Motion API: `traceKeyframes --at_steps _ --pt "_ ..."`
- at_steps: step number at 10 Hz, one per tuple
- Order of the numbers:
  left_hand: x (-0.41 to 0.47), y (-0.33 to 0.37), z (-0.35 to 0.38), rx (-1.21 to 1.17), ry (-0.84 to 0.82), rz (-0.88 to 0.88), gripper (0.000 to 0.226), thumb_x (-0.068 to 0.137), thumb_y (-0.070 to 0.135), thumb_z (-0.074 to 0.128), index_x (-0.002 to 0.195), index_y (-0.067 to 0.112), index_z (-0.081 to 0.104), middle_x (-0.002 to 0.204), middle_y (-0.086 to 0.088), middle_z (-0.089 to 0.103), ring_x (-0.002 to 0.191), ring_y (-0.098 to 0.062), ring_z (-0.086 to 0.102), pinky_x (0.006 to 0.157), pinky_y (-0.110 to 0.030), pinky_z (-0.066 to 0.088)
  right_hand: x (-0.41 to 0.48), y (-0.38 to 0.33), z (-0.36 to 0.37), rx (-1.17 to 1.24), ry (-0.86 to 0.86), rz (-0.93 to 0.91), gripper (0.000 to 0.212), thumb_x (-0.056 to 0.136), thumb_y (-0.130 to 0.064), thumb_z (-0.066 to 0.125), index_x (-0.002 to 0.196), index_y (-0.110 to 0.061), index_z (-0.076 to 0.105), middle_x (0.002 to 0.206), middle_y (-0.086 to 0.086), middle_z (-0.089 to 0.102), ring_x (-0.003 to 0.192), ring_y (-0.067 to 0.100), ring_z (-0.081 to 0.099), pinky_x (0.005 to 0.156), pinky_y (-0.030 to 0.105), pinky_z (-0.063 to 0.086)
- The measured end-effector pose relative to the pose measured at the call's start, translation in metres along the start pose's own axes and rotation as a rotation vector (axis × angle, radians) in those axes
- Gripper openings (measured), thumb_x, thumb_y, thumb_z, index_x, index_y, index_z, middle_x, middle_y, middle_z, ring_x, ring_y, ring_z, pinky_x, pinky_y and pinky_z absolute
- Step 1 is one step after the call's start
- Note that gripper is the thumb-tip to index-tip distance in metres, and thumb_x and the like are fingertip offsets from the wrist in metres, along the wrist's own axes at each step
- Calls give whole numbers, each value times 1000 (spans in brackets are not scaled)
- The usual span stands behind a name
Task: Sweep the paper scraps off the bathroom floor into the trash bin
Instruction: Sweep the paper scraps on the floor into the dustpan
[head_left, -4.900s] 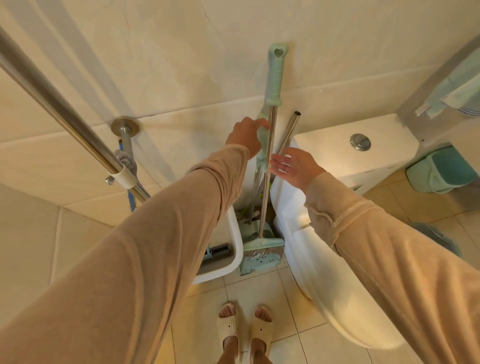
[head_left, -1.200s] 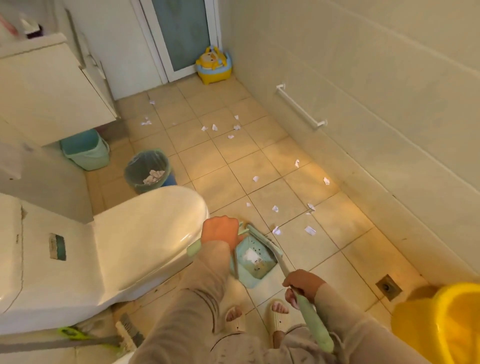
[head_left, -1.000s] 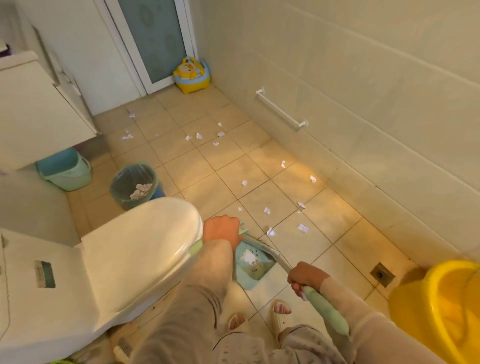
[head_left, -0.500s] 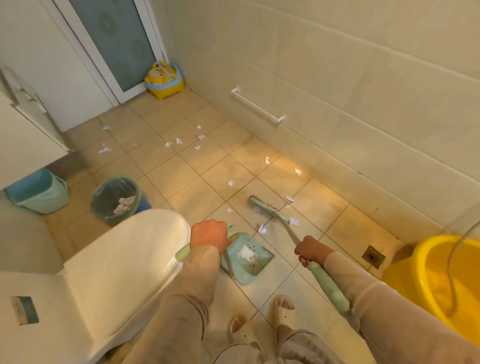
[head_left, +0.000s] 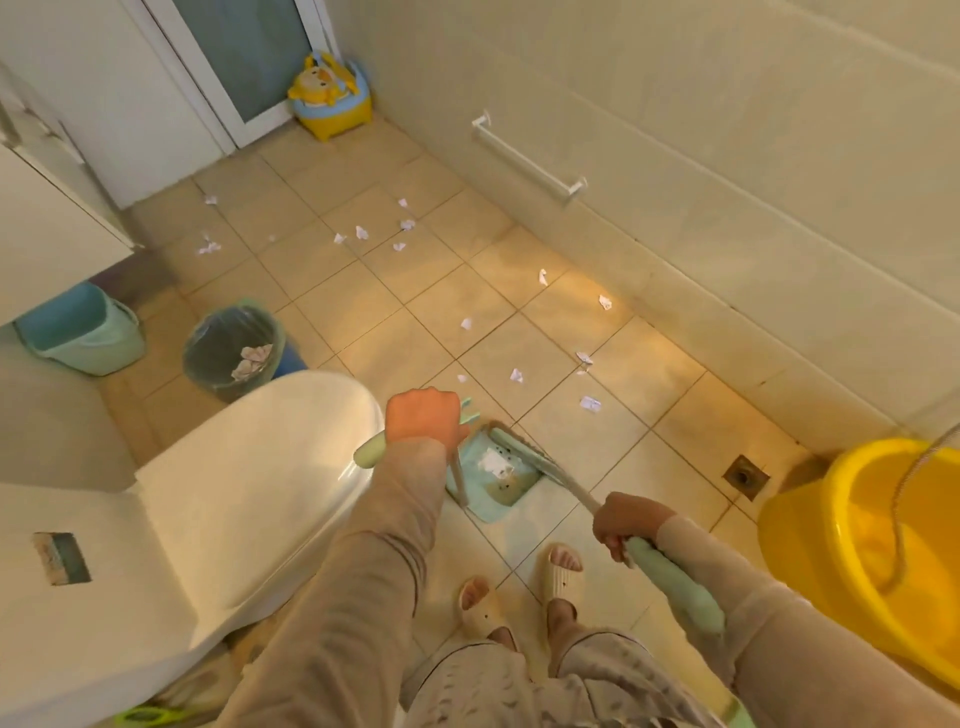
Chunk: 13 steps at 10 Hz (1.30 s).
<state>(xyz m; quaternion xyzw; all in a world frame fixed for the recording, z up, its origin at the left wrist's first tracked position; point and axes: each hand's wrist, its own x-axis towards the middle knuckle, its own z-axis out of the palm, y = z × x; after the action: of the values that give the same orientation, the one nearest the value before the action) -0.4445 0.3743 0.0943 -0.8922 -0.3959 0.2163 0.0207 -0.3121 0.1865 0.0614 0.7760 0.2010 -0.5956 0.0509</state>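
Observation:
My left hand (head_left: 423, 418) grips the pale green handle of a long-handled dustpan (head_left: 493, 486), which rests on the tiled floor beside the toilet with a white scrap inside. My right hand (head_left: 626, 522) is closed on the green grip of a broom (head_left: 540, 462), whose head lies at the pan's mouth. Several white paper scraps (head_left: 517, 375) lie scattered over the floor from near the pan to the door. The lined trash bin (head_left: 234, 345) stands to the left past the toilet, with crumpled paper in it.
A white toilet (head_left: 249, 467) fills the lower left. A yellow basin (head_left: 878, 551) sits at the right, with a floor drain (head_left: 746, 475) beside it. A teal bucket (head_left: 80, 338) stands under the cabinet. A child's potty (head_left: 332, 96) stands by the door. A rail (head_left: 527, 156) runs along the wall.
The broom head swept from out among the scraps back to the dustpan's mouth. My view shifted slightly; both hands kept their grips.

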Motion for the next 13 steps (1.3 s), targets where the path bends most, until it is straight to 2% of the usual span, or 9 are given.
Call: traceKeyframes --at_steps 1,3,6,8,9,10,11,12,13 --pt "4 2 -4 -9 -5 -5 31 88 43 54 101 17 67 104 -3 70 98 -23 65 67 -25 36 -13 14 -29 237 -63 86 36 87 1 39 53 -8 40 23 -1 40 20 9 39 31 9 32" --pt "8 5 -10 -35 -2 5 33 86 44 53 101 17 66 104 -4 69 97 -24 65 67 -26 36 -14 40 -39 501 -53 140 36 91 1 36 56 -8 39 22 0 39 16 9 35 32 6 31" --pt "21 32 -25 -20 8 53 35 88 48 50 97 18 66 98 -3 69 92 -23 65 66 -26 37 -15 62 -80 564 112 130 37 91 3 38 55 -6 40 21 0 37 15 9 34 32 8 31" --pt "45 55 -42 -25 -12 57 37 89 48 49 101 17 65 104 -4 68 97 -24 64 67 -26 37 2 68 -124 517 248 99 34 90 3 40 57 -6 42 24 3 40 19 13 37 34 14 34" --pt "57 62 -48 -22 -25 55 39 89 49 50 103 16 65 105 -5 68 98 -24 64 68 -26 37 16 68 -138 515 305 26 33 89 1 42 57 -6 43 45 9 47 40 20 43 45 23 37" --pt "64 63 -48 -18 -10 35 37 88 48 51 99 16 66 101 -5 69 94 -24 65 66 -26 36 26 75 -142 564 287 -58 27 86 1 44 61 -9 43 38 1 51 26 8 48 31 11 39" --pt "69 65 -45 16 11 43 35 89 46 50 95 16 67 98 -5 69 91 -24 65 64 -26 35 37 68 -142 461 247 11 33 88 2 43 57 -11 38 41 3 49 36 9 48 24 9 33" --pt "72 71 -46 27 20 42 33 90 45 50 94 17 66 96 -4 70 90 -23 65 63 -26 34 41 62 -127 250 176 36 38 90 2 42 55 -13 35 57 3 42 40 8 47 34 12 37" --pt "73 76 -49 10 8 29 31 90 43 51 96 17 67 98 -3 70 91 -22 65 63 -25 34 46 73 -97 222 112 7 35 87 4 43 56 -11 38 59 6 41 24 1 48 27 9 36"
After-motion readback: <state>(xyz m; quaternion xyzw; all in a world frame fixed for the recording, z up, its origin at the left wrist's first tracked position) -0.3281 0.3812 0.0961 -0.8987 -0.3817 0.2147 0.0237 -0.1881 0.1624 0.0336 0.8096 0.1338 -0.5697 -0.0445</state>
